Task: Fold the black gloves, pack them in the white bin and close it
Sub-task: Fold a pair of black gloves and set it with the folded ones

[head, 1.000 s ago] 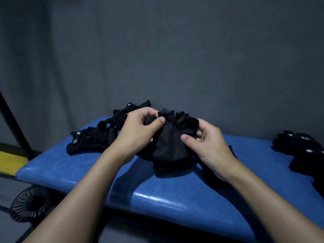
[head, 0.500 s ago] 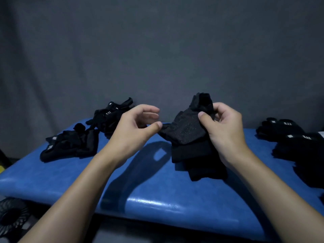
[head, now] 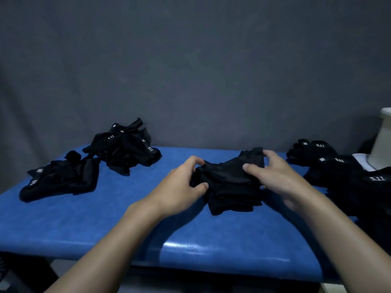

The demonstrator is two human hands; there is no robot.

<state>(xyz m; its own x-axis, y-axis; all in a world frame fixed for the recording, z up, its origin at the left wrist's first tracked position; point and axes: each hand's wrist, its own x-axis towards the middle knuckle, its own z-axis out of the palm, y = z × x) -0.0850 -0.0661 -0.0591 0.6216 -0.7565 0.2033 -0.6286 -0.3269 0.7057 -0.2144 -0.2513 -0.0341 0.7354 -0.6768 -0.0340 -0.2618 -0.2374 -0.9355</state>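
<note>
A folded black glove bundle [head: 230, 182] lies in the middle of the blue padded bench [head: 118, 218]. My left hand [head: 182, 185] grips its left end between curled fingers and thumb. My right hand [head: 273, 176] grips its right end, thumb on top. Loose black gloves lie in two heaps at the left: a near heap [head: 61, 178] and a far heap [head: 124, 149]. Folded gloves [head: 338, 166] with white lettering sit stacked at the right. A part of the white bin [head: 383, 142] shows at the right edge.
A grey wall [head: 190, 60] stands right behind the bench. The bench's front edge [head: 190, 256] runs across below my forearms. Something white and flat [head: 362, 160] lies under the bin at the right.
The glove bundle was held up in my right hand alone; it has come down onto the bench and my left hand has taken hold of its left end. The view shifted right.
</note>
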